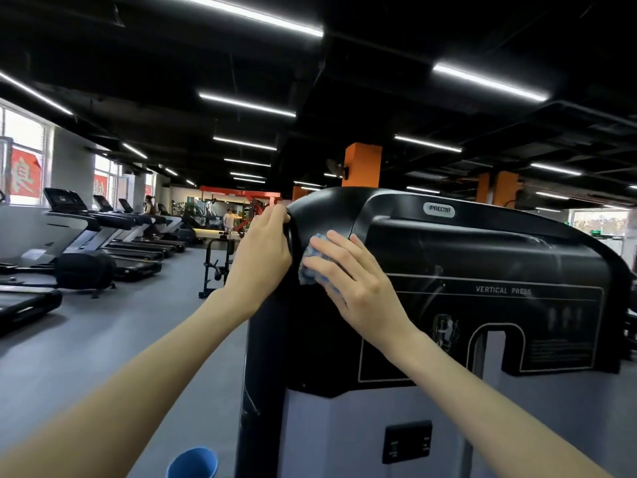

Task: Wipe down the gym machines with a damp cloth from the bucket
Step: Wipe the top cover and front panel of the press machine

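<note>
While wiping is under way on the vertical press machine (482,270) | bucket (193,464) on floor below its left edge | left hand (262,250) grips that edge | right hand (355,281) flat, fingers (341,251) pressing cloth (312,260) to upper-left shroud | remaining panels, other machines judged pending.

White ceiling light strips (251,13) glow against a dark ceiling, daylight overexposes the windows (24,157) far left of the glossy, streak-reflecting black machine cover (482,257), and wide-angle distortion bends the edges.

Grey gym floor (103,339); blue bucket (192,463), black machine (448,270), row of treadmills (120,243) standing on it
</note>
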`<state>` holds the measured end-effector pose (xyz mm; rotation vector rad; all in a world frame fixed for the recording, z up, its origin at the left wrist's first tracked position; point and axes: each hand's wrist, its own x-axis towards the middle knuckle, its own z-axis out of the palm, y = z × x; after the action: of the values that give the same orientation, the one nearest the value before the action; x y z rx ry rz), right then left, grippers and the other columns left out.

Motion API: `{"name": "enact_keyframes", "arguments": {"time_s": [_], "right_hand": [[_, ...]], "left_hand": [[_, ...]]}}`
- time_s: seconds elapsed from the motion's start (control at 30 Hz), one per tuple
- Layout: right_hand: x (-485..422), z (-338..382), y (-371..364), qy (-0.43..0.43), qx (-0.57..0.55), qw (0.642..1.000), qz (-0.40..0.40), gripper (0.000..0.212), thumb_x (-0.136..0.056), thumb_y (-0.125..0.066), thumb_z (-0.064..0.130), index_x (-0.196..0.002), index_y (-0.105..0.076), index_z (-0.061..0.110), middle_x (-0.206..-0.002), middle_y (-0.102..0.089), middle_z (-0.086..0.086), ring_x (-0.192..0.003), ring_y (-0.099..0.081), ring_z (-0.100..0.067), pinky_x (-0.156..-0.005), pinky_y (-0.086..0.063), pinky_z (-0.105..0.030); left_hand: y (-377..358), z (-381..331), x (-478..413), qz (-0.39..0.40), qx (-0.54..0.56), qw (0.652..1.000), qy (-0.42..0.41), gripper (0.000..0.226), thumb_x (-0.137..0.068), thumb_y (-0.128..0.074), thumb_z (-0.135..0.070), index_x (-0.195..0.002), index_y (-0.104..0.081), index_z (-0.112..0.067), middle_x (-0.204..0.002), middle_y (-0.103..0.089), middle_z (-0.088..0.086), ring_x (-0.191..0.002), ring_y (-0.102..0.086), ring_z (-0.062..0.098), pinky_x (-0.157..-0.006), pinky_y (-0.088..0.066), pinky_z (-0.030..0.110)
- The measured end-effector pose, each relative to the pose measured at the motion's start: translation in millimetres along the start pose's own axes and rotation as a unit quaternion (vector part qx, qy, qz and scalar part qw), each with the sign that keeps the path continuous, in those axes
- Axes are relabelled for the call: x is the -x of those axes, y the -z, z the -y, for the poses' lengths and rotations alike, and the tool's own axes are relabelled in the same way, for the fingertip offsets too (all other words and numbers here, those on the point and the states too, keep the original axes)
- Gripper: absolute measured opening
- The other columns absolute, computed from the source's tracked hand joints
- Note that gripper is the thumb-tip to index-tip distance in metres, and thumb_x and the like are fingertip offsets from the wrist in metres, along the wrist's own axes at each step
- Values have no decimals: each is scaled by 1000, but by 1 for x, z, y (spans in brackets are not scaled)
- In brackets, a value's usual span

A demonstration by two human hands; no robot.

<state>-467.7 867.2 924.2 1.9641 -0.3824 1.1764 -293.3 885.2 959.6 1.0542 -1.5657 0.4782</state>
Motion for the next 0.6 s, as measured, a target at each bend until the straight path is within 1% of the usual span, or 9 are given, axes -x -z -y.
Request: {"name": "enact_keyframes", "arguments": {"time_s": [0.1, 0.17, 0.23, 0.27, 0.33, 0.4, 0.47, 0.53, 0.6], "right_hand": [[-20, -14, 7, -85, -46, 995, -3, 28, -97, -48, 18, -121, -62, 11, -130, -58, -5, -130, -47, -19, -115, -30, -37], [-44, -30, 13, -174, -99, 980, 6, 26, -99, -45, 21, -118, -60, 13, -121, -60, 0, -119, -50, -11, -112, -34, -37], [-64, -51, 13, -243, -113, 962, 45, 22, -100, -44, 19, -115, -60, 14, -115, -61, 0, -107, -53, -15, -108, -34, -38], [-72, -65, 12, -273, -108, 954, 68, 22, -101, -43, 19, -114, -59, 14, -116, -60, -2, -106, -55, -19, -108, -29, -35], [-84, -91, 8, -326, -107, 932, 118, 23, -102, -39, 18, -115, -56, 13, -121, -58, -4, -109, -54, -24, -107, -17, -33], [-88, -113, 3, -369, -112, 909, 157, 25, -103, -36, 20, -120, -52, 14, -128, -53, -5, -118, -50, -25, -111, -13, -40], [-88, -132, -1, -408, -89, 888, 194, 30, -103, -34, 26, -128, -46, 17, -133, -47, -8, -123, -46, -27, -113, -15, -47], [-86, -148, -1, -434, -51, 869, 232, 38, -103, -31, 34, -136, -40, 18, -137, -40, -12, -128, -38, -31, -109, -23, -44], [-81, -161, -1, -436, 8, 857, 275, 44, -104, -25, 40, -141, -34, 18, -140, -30, -14, -130, -28, -32, -108, -23, -44]], "left_hand": [[5, -5, -6, 26, -34, 999, 26, 17, -90, -38, 0, -101, -47, -8, -93, -50, 5, -78, -45, 18, -57, -29, 21], [5, -15, -11, 30, -45, 998, 38, 19, -88, -39, 1, -104, -48, -7, -97, -51, 6, -82, -46, 18, -63, -27, 21], [4, -30, -14, 21, -32, 999, 14, 22, -87, -41, 0, -107, -49, -6, -104, -52, 7, -89, -48, 20, -70, -28, 20], [2, -40, -17, 16, -23, 1000, -8, 23, -88, -41, -1, -108, -50, -5, -106, -52, 8, -91, -49, 21, -73, -30, 22], [-3, -55, -23, 13, -26, 998, -51, 25, -90, -40, -10, -111, -53, -6, -106, -55, 8, -91, -51, 23, -77, -33, 26], [-12, -64, -32, 31, -55, 995, -72, 27, -92, -40, -14, -113, -55, -6, -109, -58, 8, -96, -53, 25, -82, -33, 29], [-24, -67, -39, 48, -80, 994, -63, 23, -93, -42, -14, -112, -53, -7, -112, -57, 8, -96, -49, 22, -80, -29, 26], [-36, -71, -45, 50, -127, 989, -54, 21, -95, -40, -18, -110, -51, -7, -112, -55, 7, -94, -40, 19, -79, -28, 27], [-45, -79, -49, 43, -181, 982, -45, 21, -96, -38, -22, -109, -47, -8, -113, -51, 5, -99, -38, 20, -79, -29, 29]]}}
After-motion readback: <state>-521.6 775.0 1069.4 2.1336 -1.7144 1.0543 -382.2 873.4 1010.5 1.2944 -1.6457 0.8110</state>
